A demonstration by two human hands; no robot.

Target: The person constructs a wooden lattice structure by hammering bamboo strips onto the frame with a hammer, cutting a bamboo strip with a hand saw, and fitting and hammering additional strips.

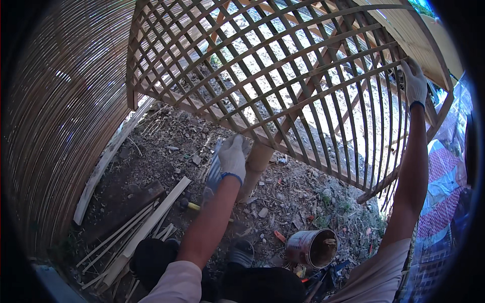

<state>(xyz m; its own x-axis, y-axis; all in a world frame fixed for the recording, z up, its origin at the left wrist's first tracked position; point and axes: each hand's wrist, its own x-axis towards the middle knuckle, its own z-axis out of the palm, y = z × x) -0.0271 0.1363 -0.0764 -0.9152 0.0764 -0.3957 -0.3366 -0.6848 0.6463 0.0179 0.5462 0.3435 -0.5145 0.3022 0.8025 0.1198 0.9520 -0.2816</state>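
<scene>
A wooden lattice panel (283,101) of crossed thin slats stands tilted in front of me, framed by wooden rails. My left hand (233,157), in a white work glove with a blue cuff, is closed just at the panel's lower rail (202,112), beside a thick round post (256,164). What its fingers hold, if anything, is hidden. Higher up and to the right, my right hand (415,83), gloved the same way, is closed on the end of a slat (353,80) at the panel's right edge.
A reed screen (65,116) curves along the left. Loose wooden strips (144,235) lie by my feet near a yellow-handled tool (194,206). A dirty bucket (310,248) lies tipped on the littered ground, with tools (328,276) beside it. Checked plastic sacks (442,177) are at right.
</scene>
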